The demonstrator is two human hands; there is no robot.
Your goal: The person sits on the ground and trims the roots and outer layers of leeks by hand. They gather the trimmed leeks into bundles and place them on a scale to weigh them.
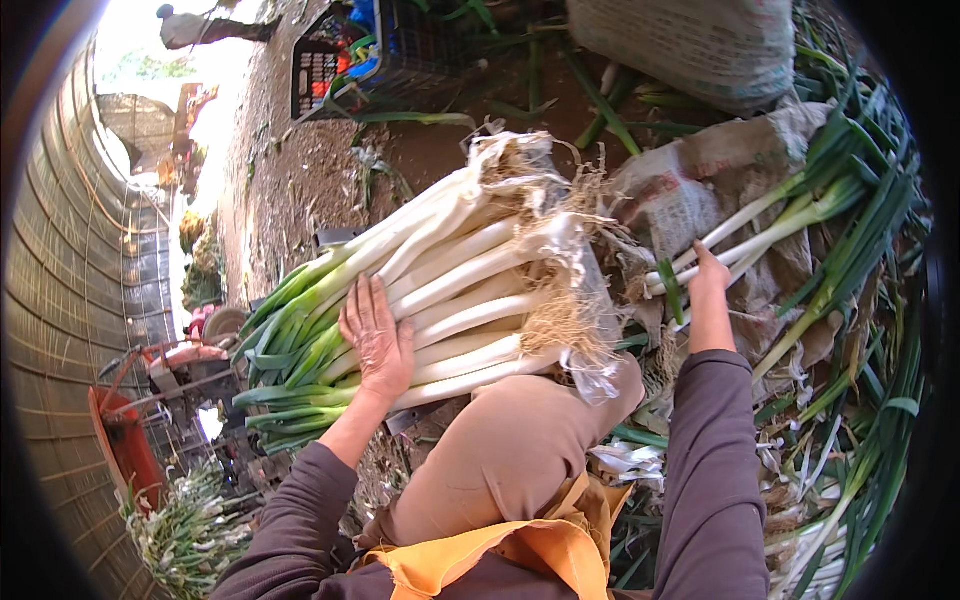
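A thick pile of leeks (pixel 465 300) lies before me, white shanks side by side, roots to the right and green leaves to the left. My left hand (pixel 376 337) rests flat on the shanks, its fingers together. On the right, my right hand (pixel 709 271) is closed around a few leeks (pixel 765 234), just above their root ends. Their green leaves reach to the upper right over a woven sack (pixel 694 169). A strip of green leaf (pixel 669 289) lies across the held leeks by their lower ends. My bent knee is beside the pile.
A black plastic crate (pixel 379 56) stands at the top, near a full woven sack (pixel 690 45). More leeks (pixel 877 420) lie along the right side, with trimmings on the ground. At the left are a red machine (pixel 127 442) and a heap of plants (pixel 191 525). A person (pixel 184 30) is far off, upper left.
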